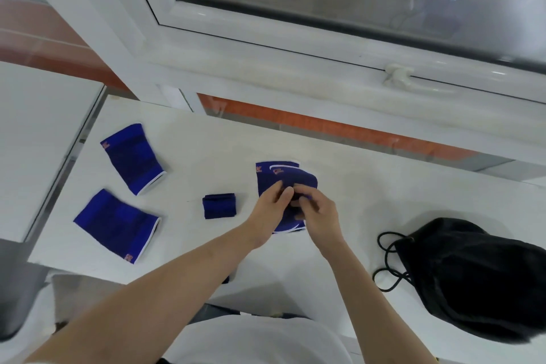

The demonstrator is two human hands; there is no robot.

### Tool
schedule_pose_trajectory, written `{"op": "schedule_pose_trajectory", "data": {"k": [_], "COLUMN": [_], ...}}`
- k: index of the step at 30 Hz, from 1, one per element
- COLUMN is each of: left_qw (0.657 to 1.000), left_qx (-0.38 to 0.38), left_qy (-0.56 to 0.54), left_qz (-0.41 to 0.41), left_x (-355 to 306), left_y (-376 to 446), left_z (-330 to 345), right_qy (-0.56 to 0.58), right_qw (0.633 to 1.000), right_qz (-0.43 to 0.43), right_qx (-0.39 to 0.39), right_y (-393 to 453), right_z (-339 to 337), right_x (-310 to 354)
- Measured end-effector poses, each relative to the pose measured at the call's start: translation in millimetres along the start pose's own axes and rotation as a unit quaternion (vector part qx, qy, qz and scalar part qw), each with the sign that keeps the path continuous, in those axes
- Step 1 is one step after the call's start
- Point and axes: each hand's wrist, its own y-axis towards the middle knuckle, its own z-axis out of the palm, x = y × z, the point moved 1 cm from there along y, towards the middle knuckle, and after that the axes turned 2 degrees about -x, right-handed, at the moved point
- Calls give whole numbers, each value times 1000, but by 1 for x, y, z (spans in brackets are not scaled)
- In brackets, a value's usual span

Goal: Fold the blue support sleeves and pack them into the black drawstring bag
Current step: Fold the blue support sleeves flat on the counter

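Note:
Two blue support sleeves lie flat at the left of the white table, one farther back (132, 158) and one nearer (116, 224). A small folded blue bundle (219, 205) sits mid-table. In the centre a stack of blue sleeves (280, 177) lies under my hands. My left hand (270, 210) and my right hand (314, 214) meet over it, and both pinch the rolled-over part of the top sleeve. The black drawstring bag (472, 278) lies at the right, its cord (387, 263) looped toward me.
The white table (206, 151) stands against a white window frame (266, 47) with a handle (397, 75). A second white surface (38, 133) adjoins on the left. My white shirt fills the bottom edge.

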Motion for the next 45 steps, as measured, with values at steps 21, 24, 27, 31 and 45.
{"op": "schedule_pose_trajectory", "data": {"k": [21, 24, 27, 31, 45], "left_qw": [990, 987, 987, 989, 966], "left_qx": [-33, -51, -59, -65, -60], "left_qy": [-80, -79, -69, -30, 245], "left_qz": [-113, -127, -134, -132, -48], "left_x": [20, 24, 27, 36, 64], "left_y": [14, 19, 21, 29, 47], "left_z": [-28, -32, -33, -33, -39], "right_qy": [-131, -192, -253, -327, -409], "right_qw": [991, 979, 960, 931, 901], "right_qz": [1, -10, -52, -85, -84], "right_qx": [36, 73, 111, 141, 121], "right_y": [67, 72, 74, 75, 84], "right_z": [0, 4, 6, 5, 15], "right_x": [-10, -17, -24, -30, -44]}}
